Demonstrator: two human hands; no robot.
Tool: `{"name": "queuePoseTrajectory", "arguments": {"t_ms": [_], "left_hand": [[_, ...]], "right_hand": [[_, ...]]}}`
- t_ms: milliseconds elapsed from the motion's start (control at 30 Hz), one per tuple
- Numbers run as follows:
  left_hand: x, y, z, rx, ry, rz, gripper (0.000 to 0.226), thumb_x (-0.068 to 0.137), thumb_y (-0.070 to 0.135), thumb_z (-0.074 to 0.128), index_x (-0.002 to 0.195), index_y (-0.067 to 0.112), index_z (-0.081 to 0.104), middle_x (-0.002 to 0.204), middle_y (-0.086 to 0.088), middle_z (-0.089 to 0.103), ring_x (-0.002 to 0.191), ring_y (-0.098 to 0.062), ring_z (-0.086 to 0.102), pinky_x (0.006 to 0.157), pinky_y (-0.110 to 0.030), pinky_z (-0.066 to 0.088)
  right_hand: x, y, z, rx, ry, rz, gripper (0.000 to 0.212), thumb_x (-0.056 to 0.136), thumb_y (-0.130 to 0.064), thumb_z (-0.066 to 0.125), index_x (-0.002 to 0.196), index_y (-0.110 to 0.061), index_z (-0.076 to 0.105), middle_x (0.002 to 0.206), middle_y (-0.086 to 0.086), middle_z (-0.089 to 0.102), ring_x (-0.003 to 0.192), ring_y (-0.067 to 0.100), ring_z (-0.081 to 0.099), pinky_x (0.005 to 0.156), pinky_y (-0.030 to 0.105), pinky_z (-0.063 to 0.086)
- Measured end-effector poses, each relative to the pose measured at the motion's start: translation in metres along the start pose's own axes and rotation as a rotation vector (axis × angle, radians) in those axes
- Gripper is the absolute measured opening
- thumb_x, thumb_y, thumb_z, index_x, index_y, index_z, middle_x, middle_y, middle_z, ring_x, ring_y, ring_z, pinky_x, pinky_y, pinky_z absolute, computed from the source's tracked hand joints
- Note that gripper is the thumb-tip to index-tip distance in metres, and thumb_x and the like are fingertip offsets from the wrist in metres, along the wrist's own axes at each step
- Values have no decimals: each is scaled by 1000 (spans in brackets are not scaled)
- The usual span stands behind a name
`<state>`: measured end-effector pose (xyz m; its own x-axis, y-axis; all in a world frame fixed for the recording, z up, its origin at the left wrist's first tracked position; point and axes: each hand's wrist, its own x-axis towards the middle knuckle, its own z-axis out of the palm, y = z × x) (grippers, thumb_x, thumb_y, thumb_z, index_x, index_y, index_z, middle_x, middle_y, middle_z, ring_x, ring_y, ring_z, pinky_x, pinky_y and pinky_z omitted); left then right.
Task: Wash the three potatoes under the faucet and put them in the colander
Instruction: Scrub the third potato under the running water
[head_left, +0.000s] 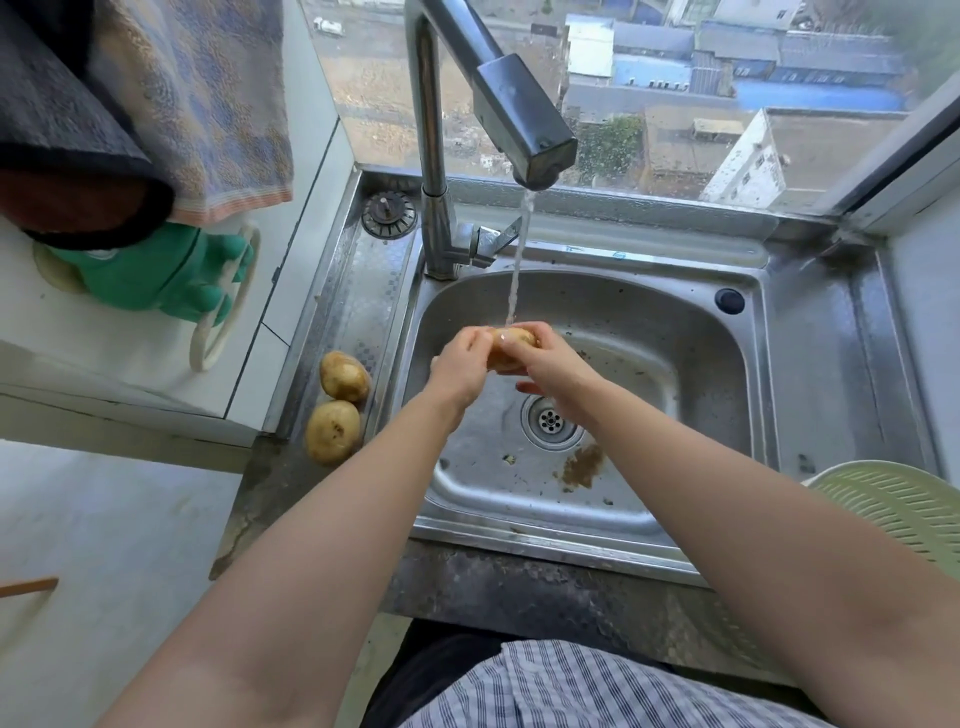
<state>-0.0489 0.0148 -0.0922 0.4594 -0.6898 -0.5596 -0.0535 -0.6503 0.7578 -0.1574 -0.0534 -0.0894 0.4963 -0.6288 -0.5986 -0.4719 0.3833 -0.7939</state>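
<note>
Gripping 1 potato (514, 344) under the faucet (524, 124) stream with left hand (460, 366) and right hand (553, 364), fingers curled round it. Rotate fully while rubbing; colander (898, 514) at 4 o'clock.

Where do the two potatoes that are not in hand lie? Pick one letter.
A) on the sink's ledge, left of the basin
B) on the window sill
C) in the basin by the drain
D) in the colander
A: the far potato and the near potato lie on the left ledge, while the left hand and right hand hold the third potato under the water.
</note>
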Motion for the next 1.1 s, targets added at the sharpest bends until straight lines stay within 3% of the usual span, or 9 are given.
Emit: {"name": "queuePoseTrajectory", "arguments": {"t_ms": [133,233,333,467,567,633,800,1000,1100], "left_hand": [[-11,-8,-14,290,164,41,30,92,27,44,114,24,64,116,-5,67,117,-27,53,102,-44,43],[-21,-12,-43,574,433,150,27,91,18,47,101,21,71,108,-8,66,108,-28,52,86,-37,42],[-30,-19,-71,763,626,96,23,88,21,55,109,19,66,117,-10,58,111,-29,46,89,-37,38],[-32,-45,-97,770,513,-6,51,84,33,68,130,20,50,129,-13,46,120,-33,45,95,-43,42],[-31,-61,-104,726,437,-6,57,83,32,70,134,22,45,133,-14,43,121,-35,47,92,-45,46],[-31,-67,-105,709,432,17,60,84,27,69,137,22,43,133,-14,43,119,-36,49,91,-46,46],[-29,-74,-108,681,450,31,70,84,24,68,144,17,34,134,-14,43,116,-34,52,91,-45,47],[-26,-70,-104,798,567,124,57,84,23,62,136,9,43,137,-14,43,122,-31,45,100,-40,38],[-23,-53,-94,822,618,253,43,84,21,56,125,9,49,129,-13,48,118,-30,48,96,-41,37]], "right_hand": [[3,11,7,-226,-26,149,44,88,-37,67,116,-3,62,97,11,69,69,16,59,57,23,45],[2,12,23,-164,-40,268,47,89,-38,67,117,-1,61,97,12,64,66,17,57,55,23,46],[1,-5,46,-89,-28,149,42,91,-38,63,117,-5,61,100,10,61,71,15,52,60,23,41],[14,-29,86,-59,9,-14,46,84,-37,72,119,-10,60,110,7,63,76,10,53,60,20,41],[25,-35,114,-82,61,-101,47,77,-29,80,116,-14,59,113,6,60,101,20,60,84,33,52],[31,-36,131,-137,97,-146,47,75,-23,81,116,-15,59,111,4,59,107,21,59,94,38,51],[43,-30,155,-278,150,-277,44,77,-15,75,118,-17,59,120,5,62,109,20,57,94,33,47],[45,-18,140,-461,121,-354,49,82,-10,63,130,-19,60,135,13,50,123,26,46,108,31,31],[36,-16,115,-358,101,-302,39,88,-13,61,127,-17,62,122,8,59,102,17,56,96,30,44]]}}
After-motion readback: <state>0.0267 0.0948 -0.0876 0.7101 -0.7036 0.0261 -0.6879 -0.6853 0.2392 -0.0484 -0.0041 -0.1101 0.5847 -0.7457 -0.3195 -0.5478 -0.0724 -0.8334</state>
